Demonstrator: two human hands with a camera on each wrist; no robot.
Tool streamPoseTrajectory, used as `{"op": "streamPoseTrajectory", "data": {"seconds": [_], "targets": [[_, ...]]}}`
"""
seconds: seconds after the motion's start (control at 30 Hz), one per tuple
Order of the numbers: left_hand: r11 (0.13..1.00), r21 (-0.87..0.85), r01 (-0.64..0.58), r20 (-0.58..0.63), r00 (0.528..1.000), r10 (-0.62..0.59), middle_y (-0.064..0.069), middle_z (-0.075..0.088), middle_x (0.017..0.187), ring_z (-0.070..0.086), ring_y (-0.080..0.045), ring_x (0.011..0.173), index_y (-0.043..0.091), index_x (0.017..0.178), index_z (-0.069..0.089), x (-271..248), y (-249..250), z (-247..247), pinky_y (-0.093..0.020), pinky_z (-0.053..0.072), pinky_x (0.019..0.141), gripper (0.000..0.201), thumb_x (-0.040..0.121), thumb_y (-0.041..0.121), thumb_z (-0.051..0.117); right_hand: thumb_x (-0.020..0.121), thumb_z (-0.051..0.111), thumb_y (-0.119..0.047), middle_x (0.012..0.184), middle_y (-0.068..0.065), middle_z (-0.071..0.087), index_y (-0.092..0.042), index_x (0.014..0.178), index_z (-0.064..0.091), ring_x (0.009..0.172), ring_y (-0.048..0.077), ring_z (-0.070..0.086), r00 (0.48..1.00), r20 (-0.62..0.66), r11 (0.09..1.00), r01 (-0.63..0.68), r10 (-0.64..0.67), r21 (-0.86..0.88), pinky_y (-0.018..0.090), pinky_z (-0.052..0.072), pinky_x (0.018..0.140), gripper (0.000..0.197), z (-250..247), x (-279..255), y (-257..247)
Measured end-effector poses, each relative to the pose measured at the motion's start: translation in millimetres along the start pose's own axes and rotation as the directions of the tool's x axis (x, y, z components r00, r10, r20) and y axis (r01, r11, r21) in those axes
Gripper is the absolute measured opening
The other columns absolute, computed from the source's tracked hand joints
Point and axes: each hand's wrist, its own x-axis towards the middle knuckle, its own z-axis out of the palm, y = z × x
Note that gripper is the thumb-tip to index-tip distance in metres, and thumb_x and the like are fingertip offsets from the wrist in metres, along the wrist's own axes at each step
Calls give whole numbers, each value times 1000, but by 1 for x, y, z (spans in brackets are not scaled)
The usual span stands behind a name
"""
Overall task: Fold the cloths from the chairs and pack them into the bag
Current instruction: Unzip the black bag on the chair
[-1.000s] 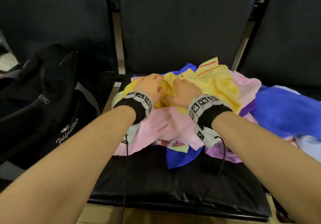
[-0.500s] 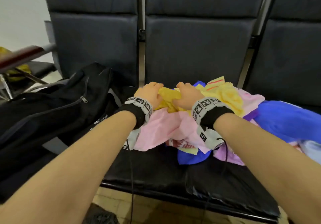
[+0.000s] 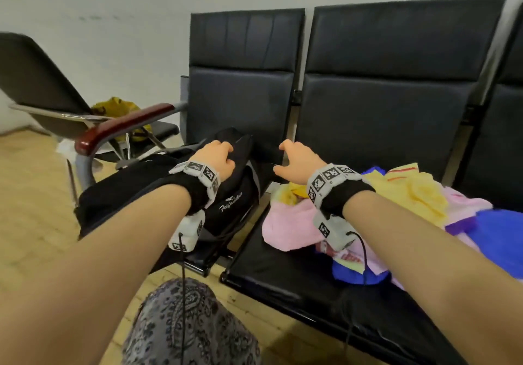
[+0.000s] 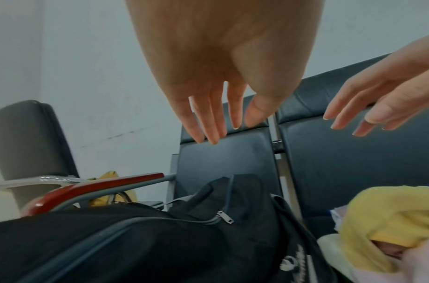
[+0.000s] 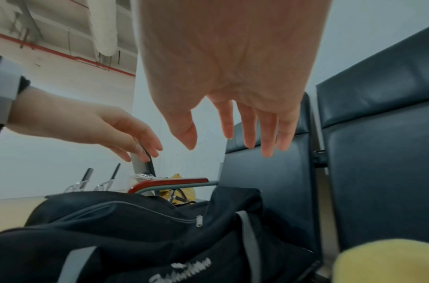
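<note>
A black bag (image 3: 158, 195) with white lettering lies zipped on the left chair seat; its zipper pull (image 4: 225, 217) shows in the left wrist view. My left hand (image 3: 216, 158) hovers over the bag's right end, fingers (image 4: 208, 122) straight and holding nothing. My right hand (image 3: 294, 158) is in the air to the right of the bag, fingers (image 5: 257, 130) spread and empty. A heap of cloths sits on the middle seat: a yellow cloth (image 3: 410, 192), a pink cloth (image 3: 288, 223) and a blue cloth (image 3: 501, 237). The rolled yellow cloth (image 4: 387, 218) lies just right of the bag.
Black padded chair backs (image 3: 382, 95) stand behind both hands. A red-brown armrest (image 3: 121, 129) runs left of the bag. Beyond it another chair holds a yellow bag (image 3: 119, 108). Wooden floor (image 3: 34, 195) spreads at left; my patterned trouser knee (image 3: 186, 325) is below.
Both hands have let go of the yellow cloth on the heap and moved left toward the black bag. My view has swung left and up.
</note>
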Motion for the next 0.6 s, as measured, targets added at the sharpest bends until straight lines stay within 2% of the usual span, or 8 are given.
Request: {"op": "streamPoseTrajectory", "data": {"seconds": [0.13, 0.3, 0.4, 0.47, 0.53, 0.6], "targets": [[995, 29, 91, -15, 996, -91, -11, 54, 129, 51, -29, 119, 13, 131, 50, -2, -43, -24, -35, 42, 95, 41, 91, 23, 50, 90, 57, -34, 133, 10, 46, -13, 139, 36, 121, 28, 48, 998, 23, 998, 62, -63, 22, 45, 42, 100, 57, 10, 20, -34], [989, 40, 142, 21, 989, -143, -9, 61, 122, 56, -28, 113, 15, 123, 55, 33, -71, -32, -36, 47, 93, 35, 90, 25, 55, 90, 57, -32, 130, 9, 47, -13, 138, 36, 115, 27, 51, 995, 45, 995, 83, -86, 64, 44, 44, 97, 56, 23, 64, -54], [990, 33, 136, 92, 986, -138, -7, 61, 118, 57, -27, 109, 19, 119, 58, 62, -74, -15, -35, 48, 92, 32, 88, 26, 56, 90, 57, -29, 133, 10, 47, -12, 138, 37, 119, 27, 49, 994, 64, 995, 84, -88, 56, 43, 43, 99, 55, 37, 96, -56], [992, 38, 120, 141, 982, -124, -6, 64, 113, 60, -27, 105, 20, 111, 63, 80, -71, 2, -35, 49, 91, 27, 85, 25, 58, 89, 58, -27, 136, 10, 47, -11, 138, 37, 122, 26, 48, 992, 77, 994, 91, -95, 58, 41, 42, 101, 56, 48, 116, -55], [992, 37, 119, 201, 972, -124, -8, 68, 105, 62, -27, 98, 15, 101, 68, 100, -69, 22, -36, 52, 87, 22, 82, 25, 61, 89, 58, -24, 136, 9, 48, -11, 138, 38, 121, 24, 49, 991, 90, 994, 91, -96, 61, 39, 43, 100, 55, 60, 136, -54], [990, 59, 131, 273, 951, -142, -10, 68, 97, 64, -29, 93, 8, 94, 67, 113, -66, 38, -38, 53, 83, 23, 82, 27, 62, 88, 58, -20, 136, 7, 48, -12, 137, 39, 121, 24, 50, 990, 99, 993, 98, -104, 60, 38, 43, 100, 53, 72, 152, -54]]}}
